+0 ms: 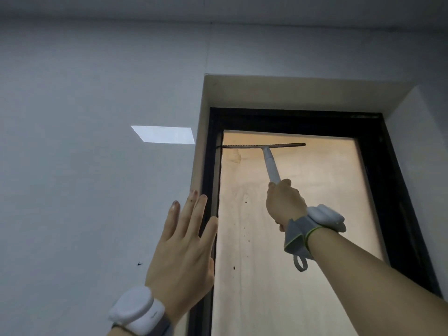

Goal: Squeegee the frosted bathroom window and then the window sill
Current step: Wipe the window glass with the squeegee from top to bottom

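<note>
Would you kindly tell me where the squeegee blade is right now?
In the head view, the squeegee blade lies horizontally across the top left of the frosted pane, just under the black frame.

Head view – close, tilted up at window [291, 214].

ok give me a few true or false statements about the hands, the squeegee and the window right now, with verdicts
1. The right hand grips the squeegee handle. True.
2. The squeegee blade lies across the bottom of the frosted pane. False: it sits near the top of the pane, roughly level.
3. The left hand holds a cloth. False: it holds nothing, its fingers straight and spread beside the window's left edge.
4. The window frame is black. True.
5. Both wrists carry a white band device, left and right. True.
6. The blade spans the whole width of the pane. False: its right end stops short of the right side.
</note>
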The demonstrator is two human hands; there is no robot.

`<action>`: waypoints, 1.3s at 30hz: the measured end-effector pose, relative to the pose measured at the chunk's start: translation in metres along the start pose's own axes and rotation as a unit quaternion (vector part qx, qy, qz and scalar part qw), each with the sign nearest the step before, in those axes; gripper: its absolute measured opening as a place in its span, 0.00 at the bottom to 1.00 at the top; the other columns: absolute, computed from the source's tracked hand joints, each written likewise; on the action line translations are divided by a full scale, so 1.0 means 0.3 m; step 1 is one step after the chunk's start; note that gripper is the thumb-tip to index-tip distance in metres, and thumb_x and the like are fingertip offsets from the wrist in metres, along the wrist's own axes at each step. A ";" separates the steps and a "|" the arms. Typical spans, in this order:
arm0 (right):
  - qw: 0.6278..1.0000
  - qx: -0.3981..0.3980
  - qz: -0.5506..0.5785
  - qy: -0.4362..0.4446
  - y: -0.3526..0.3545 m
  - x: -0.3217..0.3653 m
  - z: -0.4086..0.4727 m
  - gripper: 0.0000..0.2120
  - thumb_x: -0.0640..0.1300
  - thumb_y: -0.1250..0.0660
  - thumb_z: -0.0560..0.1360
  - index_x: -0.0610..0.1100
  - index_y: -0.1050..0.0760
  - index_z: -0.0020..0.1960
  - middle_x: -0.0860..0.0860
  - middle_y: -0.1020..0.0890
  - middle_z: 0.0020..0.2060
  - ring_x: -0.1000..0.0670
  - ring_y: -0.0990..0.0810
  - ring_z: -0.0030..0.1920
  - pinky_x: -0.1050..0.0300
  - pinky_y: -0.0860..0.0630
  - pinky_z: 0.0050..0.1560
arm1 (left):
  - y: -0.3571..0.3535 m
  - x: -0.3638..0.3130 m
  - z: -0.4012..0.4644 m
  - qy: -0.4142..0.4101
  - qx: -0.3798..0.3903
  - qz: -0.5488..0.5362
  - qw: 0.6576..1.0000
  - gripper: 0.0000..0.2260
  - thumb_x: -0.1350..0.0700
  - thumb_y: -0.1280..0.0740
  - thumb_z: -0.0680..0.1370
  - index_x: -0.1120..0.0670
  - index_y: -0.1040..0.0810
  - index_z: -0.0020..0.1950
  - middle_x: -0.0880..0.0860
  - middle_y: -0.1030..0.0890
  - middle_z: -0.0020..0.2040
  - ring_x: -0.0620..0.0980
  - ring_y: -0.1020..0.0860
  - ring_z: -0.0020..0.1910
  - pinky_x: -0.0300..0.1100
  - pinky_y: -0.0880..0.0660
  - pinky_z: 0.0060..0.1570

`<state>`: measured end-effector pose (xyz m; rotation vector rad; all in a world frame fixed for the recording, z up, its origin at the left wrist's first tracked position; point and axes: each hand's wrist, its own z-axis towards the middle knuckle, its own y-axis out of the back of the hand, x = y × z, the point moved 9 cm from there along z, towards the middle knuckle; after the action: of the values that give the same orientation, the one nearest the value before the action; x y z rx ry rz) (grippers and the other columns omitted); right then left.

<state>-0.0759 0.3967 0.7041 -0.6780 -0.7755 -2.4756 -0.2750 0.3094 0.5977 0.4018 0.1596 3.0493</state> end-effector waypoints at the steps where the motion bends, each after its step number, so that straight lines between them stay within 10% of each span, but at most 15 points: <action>1: 1.000 0.003 -0.013 -0.001 -0.009 -0.030 -0.021 0.16 0.52 0.49 0.84 0.38 0.36 0.58 0.40 0.20 0.53 0.39 0.18 0.51 0.45 0.20 0.52 | 0.003 -0.001 0.000 -0.001 -0.001 -0.001 1.000 0.21 0.61 0.38 0.67 0.55 0.24 0.60 0.62 0.37 0.78 0.61 0.47 0.80 0.64 0.40 0.74; 13: 0.993 0.041 -0.113 0.019 -0.096 -0.263 -0.341 0.15 0.55 0.50 0.84 0.42 0.38 0.53 0.50 0.25 0.37 0.47 0.22 0.37 0.49 0.22 0.36 | 0.045 -0.017 -0.045 0.032 -0.011 -0.057 0.998 0.25 0.64 0.36 0.67 0.60 0.25 0.65 0.61 0.34 0.76 0.62 0.40 0.78 0.64 0.39 0.74; 23: 0.998 0.034 -0.057 0.010 0.031 -0.228 -0.317 0.17 0.56 0.52 0.84 0.42 0.36 0.52 0.47 0.23 0.39 0.43 0.19 0.39 0.48 0.19 0.35 | -0.024 -0.034 -0.068 0.007 0.028 -0.005 1.000 0.25 0.61 0.42 0.70 0.63 0.24 0.66 0.62 0.30 0.73 0.62 0.38 0.77 0.67 0.43 0.74; 30: 0.999 -0.011 -0.034 -0.015 0.152 -0.172 -0.093 0.21 0.55 0.51 0.84 0.37 0.34 0.59 0.38 0.20 0.52 0.36 0.18 0.49 0.41 0.20 0.51 | -0.050 -0.030 -0.068 0.005 0.039 0.007 0.999 0.25 0.61 0.41 0.70 0.64 0.23 0.66 0.63 0.27 0.71 0.62 0.34 0.76 0.68 0.42 0.73; 39: 0.998 -0.037 0.017 -0.040 0.240 -0.199 0.091 0.23 0.55 0.51 0.84 0.35 0.33 0.61 0.38 0.20 0.51 0.39 0.20 0.41 0.49 0.22 0.38 | -0.061 -0.027 -0.071 0.011 0.074 0.030 0.997 0.27 0.58 0.49 0.72 0.63 0.23 0.65 0.62 0.25 0.68 0.63 0.32 0.74 0.68 0.39 0.71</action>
<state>0.0183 0.3767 0.7181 -0.8147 -0.6973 -2.4708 -0.2718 0.3249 0.5732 0.3889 0.3827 3.1125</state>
